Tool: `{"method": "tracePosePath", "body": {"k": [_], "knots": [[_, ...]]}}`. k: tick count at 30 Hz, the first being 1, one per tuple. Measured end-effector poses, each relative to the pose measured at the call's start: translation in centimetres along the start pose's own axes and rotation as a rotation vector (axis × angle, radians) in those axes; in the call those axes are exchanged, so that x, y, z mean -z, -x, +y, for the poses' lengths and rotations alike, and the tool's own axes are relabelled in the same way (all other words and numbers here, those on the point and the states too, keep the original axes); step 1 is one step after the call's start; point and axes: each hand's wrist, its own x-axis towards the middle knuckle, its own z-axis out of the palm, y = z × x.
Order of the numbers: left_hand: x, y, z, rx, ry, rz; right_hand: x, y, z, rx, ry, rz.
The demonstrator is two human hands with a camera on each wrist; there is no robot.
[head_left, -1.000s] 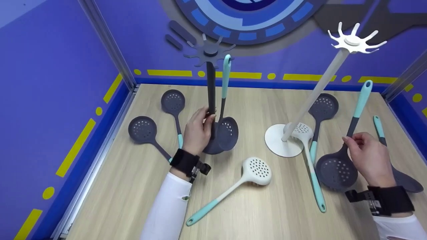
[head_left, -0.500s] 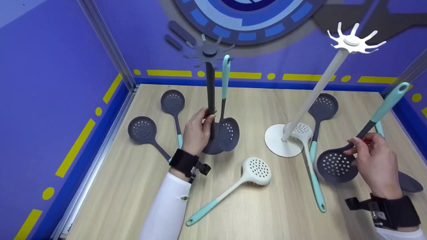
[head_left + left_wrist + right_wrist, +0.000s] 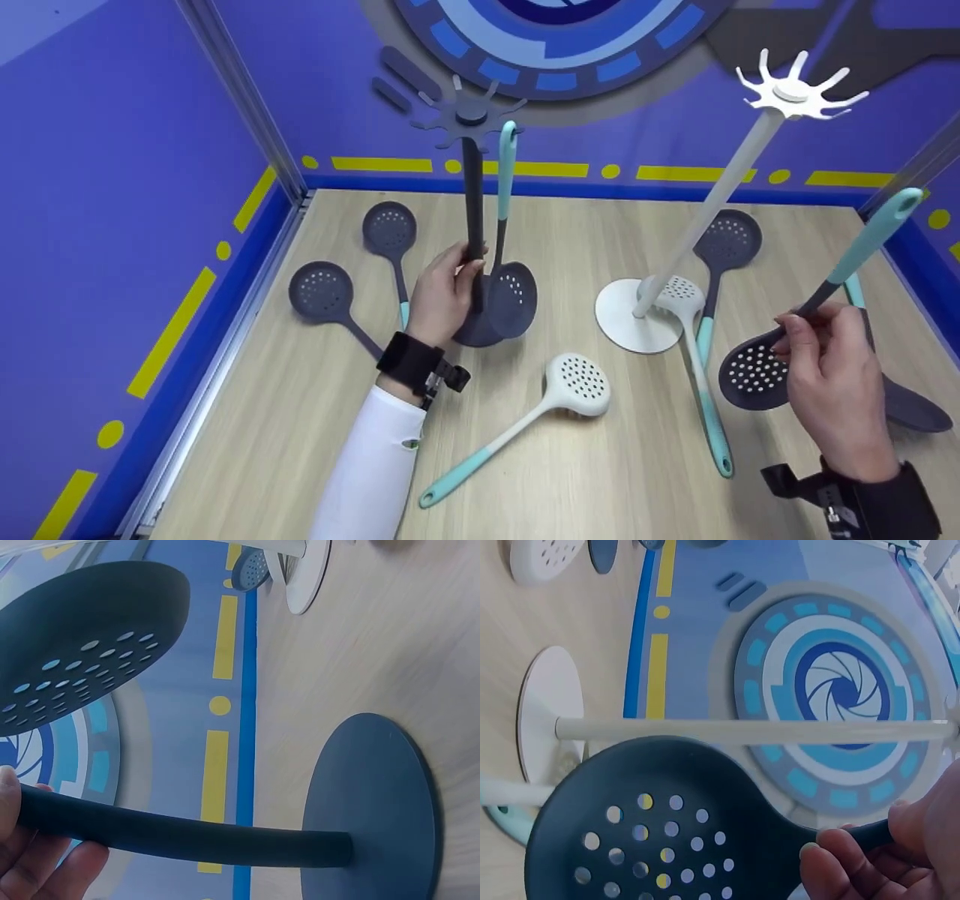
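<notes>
A turquoise-handled skimmer (image 3: 750, 375) is slanting above the tabletop (image 3: 540, 480) near its right edge, the right hand (image 3: 840, 390) pinching its neck (image 3: 874, 835). Toward the left edge, the left hand (image 3: 442, 300) is gripping a dark utensil stand (image 3: 473, 195); between the hands, a white utensil stand (image 3: 712, 202) is rising.

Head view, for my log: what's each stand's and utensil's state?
Dark stand: upright, gripped by left hand
Hung skimmer: on dark stand
White stand: upright
Held skimmer: in right hand, handle upward
Front white skimmer: lying
Other white skimmer: lying
Leftmost skimmer: lying
Neighbouring skimmer: lying
Rear right skimmer: lying
Rightmost utensil: lying, partly hidden
</notes>
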Motion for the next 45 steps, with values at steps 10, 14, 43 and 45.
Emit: {"method": "tracePosePath", "body": {"k": [10, 14, 43, 45], "knots": [[0.1, -0.2, 0.2, 0.043, -0.002, -0.016, -1.1, 0.8, -1.4, 0.082, -0.037, -0.055], [0.1, -0.2, 0.2, 0.033, -0.011, -0.019, -1.3, 0.8, -1.8, 0.076, -0.042, -0.057], [0.1, -0.7, 0.3, 0.029, -0.028, -0.025, -3.7, 0.4, -6.0, 0.303, -0.029, -0.095], [0.0, -0.8, 0.3, 0.03, -0.029, -0.025, -3.9, 0.4, -6.2, 0.312, -0.033, -0.097]]}}
